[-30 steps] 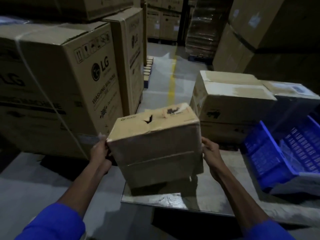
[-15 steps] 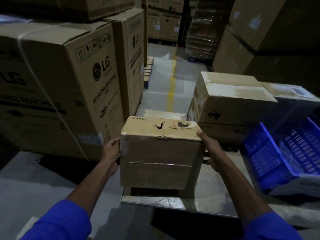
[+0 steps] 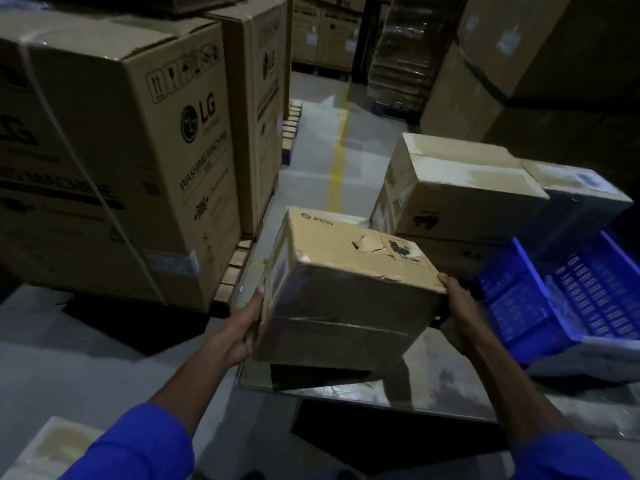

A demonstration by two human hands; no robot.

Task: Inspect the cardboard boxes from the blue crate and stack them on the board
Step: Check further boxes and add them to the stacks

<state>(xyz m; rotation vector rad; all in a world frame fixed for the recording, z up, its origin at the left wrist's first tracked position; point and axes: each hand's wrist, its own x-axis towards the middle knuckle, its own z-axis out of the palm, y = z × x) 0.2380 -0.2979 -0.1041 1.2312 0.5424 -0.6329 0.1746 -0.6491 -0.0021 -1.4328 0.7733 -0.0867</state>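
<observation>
dim warehouse aisle is running ahead, with lg washing machine cartons [image 3: 114, 161] standing at left. left hand [image 3: 247, 323] and right hand [image 3: 459, 313] are gripping a torn cardboard box [image 3: 346, 289] by its sides, tilted over the board [image 3: 433, 386]; stacked boxes [image 3: 460, 192] and a blue crate [image 3: 571, 296] are sitting at right.

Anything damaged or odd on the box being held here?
Yes. The held cardboard box has a torn, punched-in hole in its top face beside the printed label, and it sits tilted between the left hand and right hand.
</observation>
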